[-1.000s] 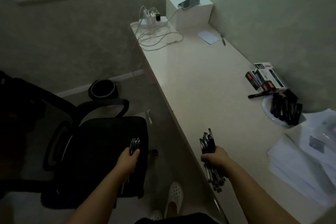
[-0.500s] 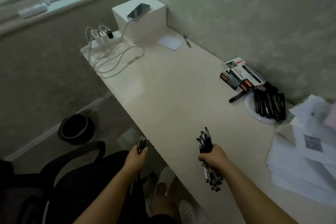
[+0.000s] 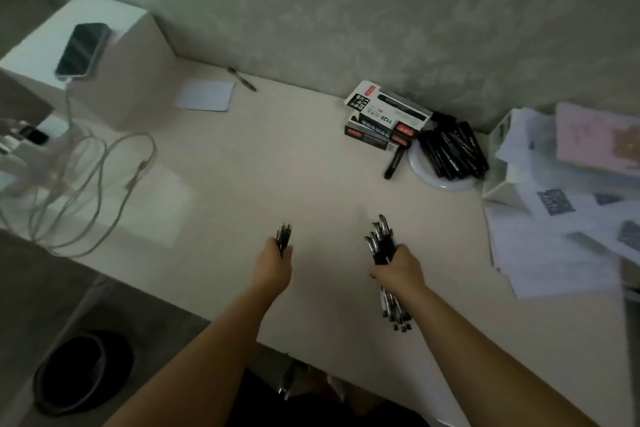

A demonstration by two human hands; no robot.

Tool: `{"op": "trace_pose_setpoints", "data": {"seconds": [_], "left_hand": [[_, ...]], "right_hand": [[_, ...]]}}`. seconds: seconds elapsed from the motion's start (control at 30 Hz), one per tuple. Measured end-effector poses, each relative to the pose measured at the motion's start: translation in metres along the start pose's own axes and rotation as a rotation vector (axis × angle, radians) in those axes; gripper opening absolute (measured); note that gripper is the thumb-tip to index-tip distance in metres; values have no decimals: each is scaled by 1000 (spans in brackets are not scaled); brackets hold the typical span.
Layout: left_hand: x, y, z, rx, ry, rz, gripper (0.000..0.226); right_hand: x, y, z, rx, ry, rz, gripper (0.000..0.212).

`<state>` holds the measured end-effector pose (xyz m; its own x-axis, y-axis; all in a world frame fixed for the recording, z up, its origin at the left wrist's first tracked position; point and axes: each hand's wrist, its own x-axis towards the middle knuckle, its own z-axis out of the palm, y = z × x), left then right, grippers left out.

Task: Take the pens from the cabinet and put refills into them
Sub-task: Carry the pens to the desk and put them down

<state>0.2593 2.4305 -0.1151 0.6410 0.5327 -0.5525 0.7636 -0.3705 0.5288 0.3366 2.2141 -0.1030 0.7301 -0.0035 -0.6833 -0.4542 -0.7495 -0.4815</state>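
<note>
Right hand (image 3: 394,270) fist-clamped on big pen bundle (image 3: 382,243), left hand (image 3: 275,263) gripping smaller bunch (image 3: 284,237) — both above desk (image 3: 277,166). Risk: loose release (round barrels) — pens roll off edge.

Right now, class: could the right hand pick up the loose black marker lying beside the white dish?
Probably not yet: the right hand grips a full bundle of pens, leaving no free fingers, though bare desk lies open toward the marker.

The upper pen box (image 3: 389,107) by the wall bears the number "1120" printed on its white face; its other print, and that on the red labels, is too small to read.
</note>
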Motion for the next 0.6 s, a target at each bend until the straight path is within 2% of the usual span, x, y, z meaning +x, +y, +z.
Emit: {"op": "trace_pose_setpoints", "data": {"seconds": [0.27,0.47,0.6], "left_hand": [[6,8,15,148,117,20,22],[3,-1,18,191,103,40,12],[7,2,10,221,123,65,15]], "right_hand": [[9,-9,7,-28,85,7,46],[12,-10,17,-30,125,-9,45],[9,-17,22,-49,141,-35,42]]}}
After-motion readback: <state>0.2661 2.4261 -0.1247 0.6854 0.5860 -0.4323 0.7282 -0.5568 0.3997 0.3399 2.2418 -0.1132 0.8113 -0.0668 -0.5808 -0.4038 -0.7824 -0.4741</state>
